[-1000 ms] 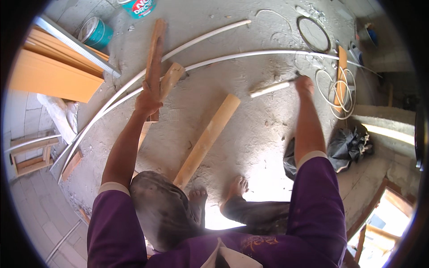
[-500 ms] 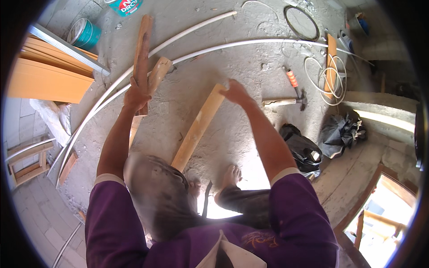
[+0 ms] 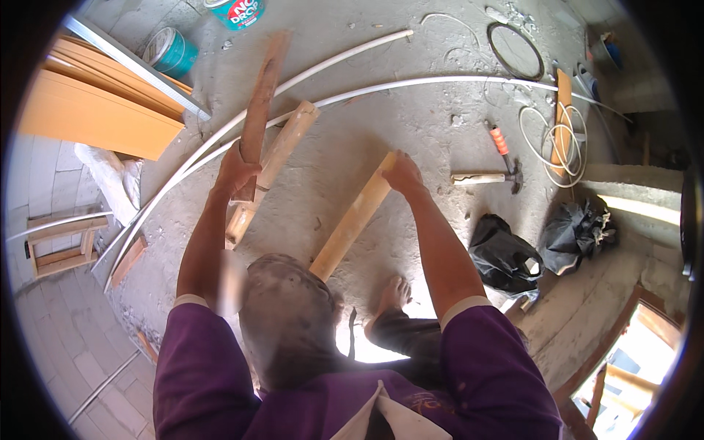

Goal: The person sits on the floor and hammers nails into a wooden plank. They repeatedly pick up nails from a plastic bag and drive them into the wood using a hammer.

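My left hand [image 3: 238,170] is closed round the lower part of a reddish-brown wooden board [image 3: 265,92], which slants up and away. Beside and partly behind that board, a pale wooden batten [image 3: 287,144] lies at a similar slant; whether my fingers touch it, I cannot tell. My right hand [image 3: 405,174] grips the far end of a second pale plank [image 3: 355,218]. That plank runs back toward my bent knee [image 3: 286,308], where its near end is hidden. Right of my right hand, a hammer [image 3: 488,178] and an orange-handled tool [image 3: 499,141] lie on the floor.
White pipes [image 3: 381,89] curve across the dusty concrete floor. Orange-brown panels [image 3: 103,110] and a teal bucket [image 3: 172,53] stand at the far left. Black plastic bags [image 3: 504,253] sit at right, below a coiled pale cable [image 3: 532,147] and an orange-brown strip [image 3: 563,117].
The whole view has shifted, so the scene sits further right and lower. The reddish-brown board leans slightly more to the right. Both hands keep their grip on the wood.
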The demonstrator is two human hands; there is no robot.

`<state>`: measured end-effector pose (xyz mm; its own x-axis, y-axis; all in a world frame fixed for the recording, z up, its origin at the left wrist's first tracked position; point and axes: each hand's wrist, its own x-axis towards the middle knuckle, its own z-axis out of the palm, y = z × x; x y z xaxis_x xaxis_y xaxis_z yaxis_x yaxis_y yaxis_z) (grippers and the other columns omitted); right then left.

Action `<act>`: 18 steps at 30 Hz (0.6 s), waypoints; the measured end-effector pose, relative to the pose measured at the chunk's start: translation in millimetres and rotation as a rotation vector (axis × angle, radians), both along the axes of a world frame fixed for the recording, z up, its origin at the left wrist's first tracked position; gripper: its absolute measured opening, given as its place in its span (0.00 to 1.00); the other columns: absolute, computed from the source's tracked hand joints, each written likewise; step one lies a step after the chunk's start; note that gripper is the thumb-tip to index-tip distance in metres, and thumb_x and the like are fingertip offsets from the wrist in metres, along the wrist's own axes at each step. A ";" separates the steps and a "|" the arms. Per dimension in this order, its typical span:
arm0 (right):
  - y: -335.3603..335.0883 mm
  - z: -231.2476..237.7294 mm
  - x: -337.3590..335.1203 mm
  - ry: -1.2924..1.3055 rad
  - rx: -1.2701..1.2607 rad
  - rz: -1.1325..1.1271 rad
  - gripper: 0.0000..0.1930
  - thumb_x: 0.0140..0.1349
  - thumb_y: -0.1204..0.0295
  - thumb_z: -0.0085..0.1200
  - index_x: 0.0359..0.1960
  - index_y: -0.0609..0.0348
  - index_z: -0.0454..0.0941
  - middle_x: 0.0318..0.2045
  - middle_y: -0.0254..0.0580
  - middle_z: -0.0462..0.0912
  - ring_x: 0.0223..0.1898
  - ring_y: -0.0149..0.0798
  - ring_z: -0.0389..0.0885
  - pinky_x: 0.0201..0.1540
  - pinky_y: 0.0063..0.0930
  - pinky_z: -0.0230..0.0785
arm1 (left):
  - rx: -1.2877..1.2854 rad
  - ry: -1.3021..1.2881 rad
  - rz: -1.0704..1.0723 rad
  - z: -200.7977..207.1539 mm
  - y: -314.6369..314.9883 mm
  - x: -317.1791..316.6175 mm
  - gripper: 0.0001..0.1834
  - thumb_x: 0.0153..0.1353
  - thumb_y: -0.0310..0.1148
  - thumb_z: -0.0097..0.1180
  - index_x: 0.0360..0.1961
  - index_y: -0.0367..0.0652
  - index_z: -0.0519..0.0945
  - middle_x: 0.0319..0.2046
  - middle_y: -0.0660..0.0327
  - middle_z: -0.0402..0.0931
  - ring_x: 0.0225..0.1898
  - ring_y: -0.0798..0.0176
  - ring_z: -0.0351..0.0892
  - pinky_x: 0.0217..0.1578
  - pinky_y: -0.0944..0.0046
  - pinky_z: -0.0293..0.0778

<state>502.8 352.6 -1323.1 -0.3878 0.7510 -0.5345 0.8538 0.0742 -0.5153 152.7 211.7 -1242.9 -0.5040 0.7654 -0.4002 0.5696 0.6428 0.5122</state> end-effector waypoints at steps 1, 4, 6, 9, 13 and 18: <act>1.0 2.4 -0.3 -0.002 -0.001 -0.019 0.33 0.53 0.60 0.65 0.57 0.64 0.66 0.54 0.55 0.73 0.59 0.54 0.70 0.60 0.42 0.66 | 0.060 0.051 -0.053 -1.0 -6.7 1.6 0.46 0.33 0.33 0.65 0.60 0.33 0.66 0.52 0.43 0.73 0.55 0.44 0.73 0.57 0.55 0.68; 7.0 -18.2 2.5 -0.020 0.015 0.057 0.33 0.53 0.60 0.65 0.57 0.63 0.66 0.55 0.56 0.72 0.59 0.55 0.70 0.60 0.43 0.66 | 0.092 0.102 -0.198 0.2 -6.1 8.7 0.48 0.33 0.33 0.65 0.61 0.34 0.64 0.54 0.43 0.71 0.57 0.44 0.71 0.58 0.55 0.67; 2.6 -21.4 2.2 -0.060 0.015 0.045 0.33 0.53 0.60 0.65 0.57 0.63 0.66 0.55 0.56 0.72 0.58 0.56 0.71 0.60 0.43 0.66 | 0.068 0.122 -0.295 9.1 3.7 23.7 0.48 0.33 0.33 0.65 0.62 0.34 0.63 0.56 0.44 0.70 0.58 0.44 0.70 0.59 0.55 0.67; 2.8 -38.2 1.9 -0.064 0.063 0.010 0.33 0.53 0.60 0.65 0.57 0.63 0.65 0.55 0.57 0.71 0.58 0.56 0.71 0.60 0.44 0.66 | 0.108 0.251 -0.500 -10.8 18.4 22.9 0.48 0.35 0.33 0.65 0.63 0.36 0.62 0.58 0.44 0.67 0.59 0.44 0.69 0.61 0.56 0.66; 0.2 -47.8 4.7 -0.061 0.086 0.002 0.34 0.53 0.59 0.64 0.58 0.63 0.64 0.56 0.57 0.71 0.58 0.56 0.71 0.60 0.43 0.67 | 0.015 0.269 -0.531 -25.3 31.2 25.7 0.45 0.39 0.33 0.64 0.63 0.37 0.62 0.60 0.44 0.66 0.59 0.44 0.69 0.60 0.56 0.66; 1.1 -41.7 3.1 -0.079 0.042 0.005 0.35 0.53 0.60 0.65 0.58 0.63 0.64 0.56 0.57 0.71 0.58 0.56 0.71 0.60 0.43 0.66 | -0.225 0.257 -0.413 -34.8 32.3 38.0 0.44 0.44 0.31 0.62 0.64 0.39 0.58 0.57 0.44 0.68 0.54 0.41 0.74 0.54 0.49 0.71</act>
<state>505.9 353.6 -1364.9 -0.3492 0.7717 -0.5315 0.8913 0.0987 -0.4425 190.7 244.1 -1277.7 -0.2823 0.8303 -0.4806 0.8873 0.4165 0.1983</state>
